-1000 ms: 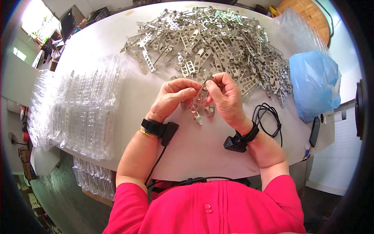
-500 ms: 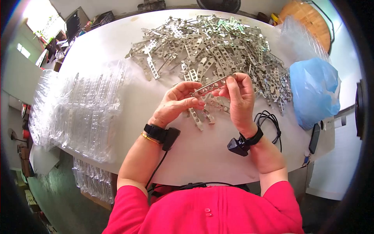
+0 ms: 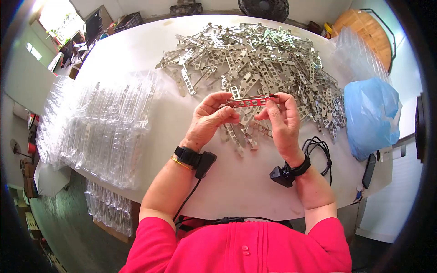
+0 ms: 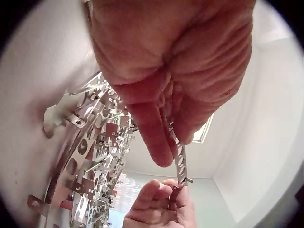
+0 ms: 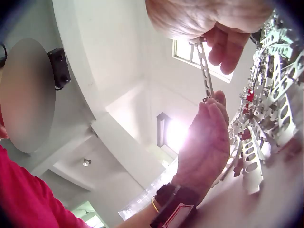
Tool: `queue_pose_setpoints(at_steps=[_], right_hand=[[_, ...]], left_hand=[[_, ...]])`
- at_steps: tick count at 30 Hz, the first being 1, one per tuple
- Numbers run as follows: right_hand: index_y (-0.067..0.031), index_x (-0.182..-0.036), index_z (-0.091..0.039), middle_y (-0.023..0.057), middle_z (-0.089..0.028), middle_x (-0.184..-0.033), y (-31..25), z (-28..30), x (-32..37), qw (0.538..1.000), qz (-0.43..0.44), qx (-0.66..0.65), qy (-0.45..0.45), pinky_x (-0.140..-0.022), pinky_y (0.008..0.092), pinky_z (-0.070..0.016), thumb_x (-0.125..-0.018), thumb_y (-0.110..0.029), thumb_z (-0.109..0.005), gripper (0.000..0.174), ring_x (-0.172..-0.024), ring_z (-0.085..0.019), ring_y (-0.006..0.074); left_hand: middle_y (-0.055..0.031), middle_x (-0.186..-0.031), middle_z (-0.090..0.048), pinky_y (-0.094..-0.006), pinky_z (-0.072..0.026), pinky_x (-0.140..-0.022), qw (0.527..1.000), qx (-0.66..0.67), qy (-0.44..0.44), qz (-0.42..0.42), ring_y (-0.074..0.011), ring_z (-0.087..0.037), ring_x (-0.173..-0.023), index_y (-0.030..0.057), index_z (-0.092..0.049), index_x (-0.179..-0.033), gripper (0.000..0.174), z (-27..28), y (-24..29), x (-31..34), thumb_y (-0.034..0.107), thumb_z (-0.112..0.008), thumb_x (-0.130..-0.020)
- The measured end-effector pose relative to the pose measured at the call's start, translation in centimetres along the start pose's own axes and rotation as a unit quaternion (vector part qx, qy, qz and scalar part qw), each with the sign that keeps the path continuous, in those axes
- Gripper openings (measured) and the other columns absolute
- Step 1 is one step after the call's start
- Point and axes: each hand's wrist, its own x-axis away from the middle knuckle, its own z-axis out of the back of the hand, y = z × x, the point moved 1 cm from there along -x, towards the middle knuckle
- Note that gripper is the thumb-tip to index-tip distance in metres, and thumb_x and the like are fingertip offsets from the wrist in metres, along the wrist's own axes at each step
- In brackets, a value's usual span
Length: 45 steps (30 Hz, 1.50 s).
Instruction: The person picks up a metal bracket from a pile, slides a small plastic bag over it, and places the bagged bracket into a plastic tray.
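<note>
Over the table (image 3: 241, 193), a holed metal strip (image 3: 251, 99) is pinched by the left hand (image 3: 205, 122) and right hand (image 3: 284, 123) at opposite ends, its length laid crosswise between.

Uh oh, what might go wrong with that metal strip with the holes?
The metal strip is pinched near its ends by the left hand and right hand, so it might slip and get lost in the pile of similar pieces. The looped black cable lies beside the right arm, so it might get snagged.
</note>
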Motion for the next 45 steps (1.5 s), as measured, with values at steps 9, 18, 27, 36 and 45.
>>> queue_pose_setpoints(at_steps=[9, 18, 27, 36, 45], right_hand=[[-0.0043, -0.109, -0.056, 0.0002, -0.061, -0.094, 0.1, -0.2, 0.2, 0.999, 0.003, 0.042, -0.015, -0.067, 0.0194, -0.0503, -0.096, -0.005, -0.062, 0.014, -0.075, -0.061, 0.0047], [-0.0045, -0.108, -0.056, -0.0002, -0.064, -0.091, 0.6, 0.0, 0.2, 0.998, -0.005, 0.053, -0.030, -0.064, 0.0197, -0.0501, -0.096, -0.006, -0.064, 0.015, -0.073, -0.062, 0.0054], [-0.0048, -0.107, -0.056, -0.0009, -0.063, -0.089, 0.8, -0.1, 0.3, 0.998, -0.009, 0.043, -0.038, -0.066, 0.0194, -0.0501, -0.095, -0.005, -0.064, 0.015, -0.075, -0.061, 0.0046], [-0.0043, -0.104, -0.056, -0.0012, -0.061, -0.087, 0.8, -0.1, 0.3, 0.997, 0.005, 0.053, -0.058, -0.067, 0.0205, -0.0505, -0.095, -0.004, -0.064, 0.013, -0.077, -0.060, 0.0044], [-0.0042, -0.103, -0.055, -0.0004, -0.061, -0.089, 0.9, -0.1, 0.4, 0.996, 0.003, 0.081, -0.048, -0.067, 0.0212, -0.0512, -0.095, -0.003, -0.064, 0.011, -0.076, -0.061, 0.0053]], left_hand=[[-0.0081, -0.106, -0.065, -0.0355, -0.0612, -0.081, 0.998, -0.031, 0.046, -0.026, -0.0169, -0.070, -0.088, 0.0025, -0.058, -0.118, 0.024, 0.1, -0.1, -0.2, -0.002, -0.058, -0.094], [-0.0062, -0.093, -0.067, -0.0334, -0.0615, -0.074, 0.996, -0.069, 0.041, -0.038, -0.0143, -0.068, -0.081, 0.0021, -0.060, -0.113, 0.021, 0.5, -0.5, -0.3, 0.001, -0.063, -0.093], [-0.0057, -0.089, -0.066, -0.0322, -0.0607, -0.071, 0.993, -0.093, 0.044, -0.056, -0.0137, -0.067, -0.078, 0.0017, -0.062, -0.110, 0.017, 0.6, -0.6, -0.3, 0.001, -0.063, -0.093], [-0.0054, -0.089, -0.067, -0.0325, -0.0608, -0.072, 0.992, -0.107, 0.041, -0.059, -0.0136, -0.067, -0.079, 0.0018, -0.062, -0.108, 0.015, 0.6, -0.6, -0.3, 0.001, -0.063, -0.093], [-0.0073, -0.099, -0.063, -0.0339, -0.0614, -0.074, 0.994, -0.083, 0.033, -0.065, -0.0150, -0.066, -0.083, 0.0019, -0.053, -0.121, 0.032, 0.0, -0.2, -0.3, 0.000, -0.065, -0.092]])
